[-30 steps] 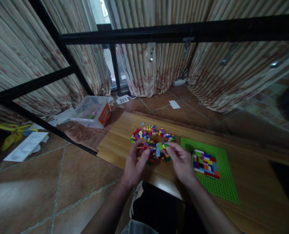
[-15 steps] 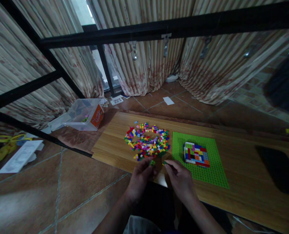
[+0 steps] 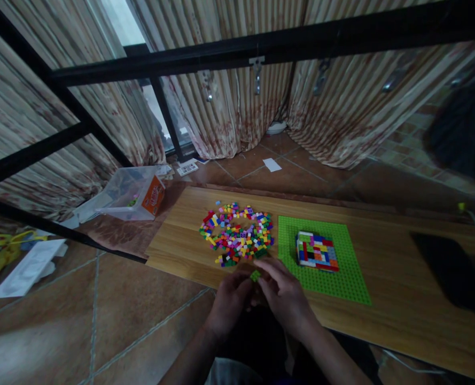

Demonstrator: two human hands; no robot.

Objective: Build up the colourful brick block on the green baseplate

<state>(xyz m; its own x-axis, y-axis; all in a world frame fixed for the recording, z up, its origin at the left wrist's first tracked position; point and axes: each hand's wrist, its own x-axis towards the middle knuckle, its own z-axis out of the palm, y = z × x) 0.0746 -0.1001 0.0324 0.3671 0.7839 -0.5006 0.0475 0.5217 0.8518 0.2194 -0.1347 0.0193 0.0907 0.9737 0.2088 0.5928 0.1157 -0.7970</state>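
My left hand (image 3: pixel 230 300) and my right hand (image 3: pixel 283 295) meet at the near edge of a wooden board (image 3: pixel 381 299), fingers pinched together around a small green brick (image 3: pixel 255 276). Just beyond them lies a loose pile of small coloured bricks (image 3: pixel 237 234). To the right of the pile sits a green baseplate (image 3: pixel 349 278) with a multicoloured block of bricks (image 3: pixel 316 251) built on it.
A clear plastic box with an orange label (image 3: pixel 135 193) lies tipped on the tiled floor at left. Black metal bars (image 3: pixel 237 51) cross overhead and at left. Striped curtains hang behind. A dark flat object (image 3: pixel 449 272) rests on the board's right end.
My hands drew back from the brick pile to the board's near edge and came together on a green brick. The view shifted, so everything sits slightly further left.
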